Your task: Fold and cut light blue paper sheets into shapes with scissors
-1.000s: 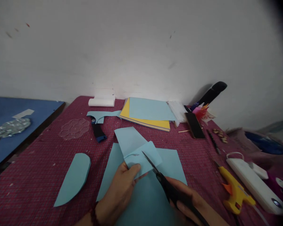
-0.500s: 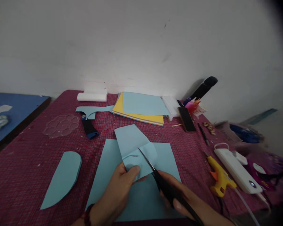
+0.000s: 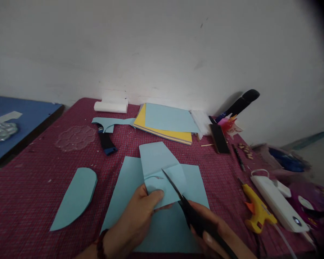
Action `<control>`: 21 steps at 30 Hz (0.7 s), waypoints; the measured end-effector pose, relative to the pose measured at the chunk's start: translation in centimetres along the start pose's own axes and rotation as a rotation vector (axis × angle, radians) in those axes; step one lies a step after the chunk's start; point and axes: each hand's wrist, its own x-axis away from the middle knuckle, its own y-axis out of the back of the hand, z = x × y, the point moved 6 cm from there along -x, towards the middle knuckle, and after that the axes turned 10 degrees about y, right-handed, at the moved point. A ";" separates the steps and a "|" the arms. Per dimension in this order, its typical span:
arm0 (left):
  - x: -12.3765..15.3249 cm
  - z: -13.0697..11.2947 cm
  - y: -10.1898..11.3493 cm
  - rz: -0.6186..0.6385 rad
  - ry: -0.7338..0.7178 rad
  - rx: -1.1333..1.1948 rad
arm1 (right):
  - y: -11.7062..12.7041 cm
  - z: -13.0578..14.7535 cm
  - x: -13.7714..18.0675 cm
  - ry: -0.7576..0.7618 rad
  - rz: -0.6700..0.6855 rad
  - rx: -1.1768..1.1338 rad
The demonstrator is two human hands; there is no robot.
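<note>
My left hand (image 3: 136, 219) pinches a folded piece of light blue paper (image 3: 160, 169) by its lower edge, thumb on top. My right hand (image 3: 213, 233) grips black scissors (image 3: 186, 207), whose blades point up and left into the paper, close to a pencilled curve. Both hands hover over a larger light blue sheet (image 3: 129, 190) lying flat on the red checked tablecloth (image 3: 37, 187).
A cut blue half-oval (image 3: 75, 198) lies at left. At the back are a stack of yellow and blue sheets (image 3: 167, 124), a white roll (image 3: 110, 106), a blue scrap (image 3: 110, 122) and a dark tool (image 3: 106, 142). A yellow glue gun (image 3: 256, 210), white power bank (image 3: 279, 203) and phone (image 3: 219, 138) sit at right.
The view shifted slightly. The scissors stay in the folded paper, their tips a little further along the cut; both hands keep their grips.
</note>
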 end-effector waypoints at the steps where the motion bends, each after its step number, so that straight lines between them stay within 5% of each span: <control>1: 0.0 0.0 0.0 0.002 -0.001 0.004 | 0.0 0.1 0.1 -0.006 -0.011 0.013; 12: -0.2 0.1 0.0 0.037 0.044 0.046 | 1.7 -1.7 1.4 -0.107 -0.037 0.104; 21: -0.4 -0.2 0.0 0.072 0.066 -0.066 | 1.9 -0.8 1.3 -0.107 0.102 0.026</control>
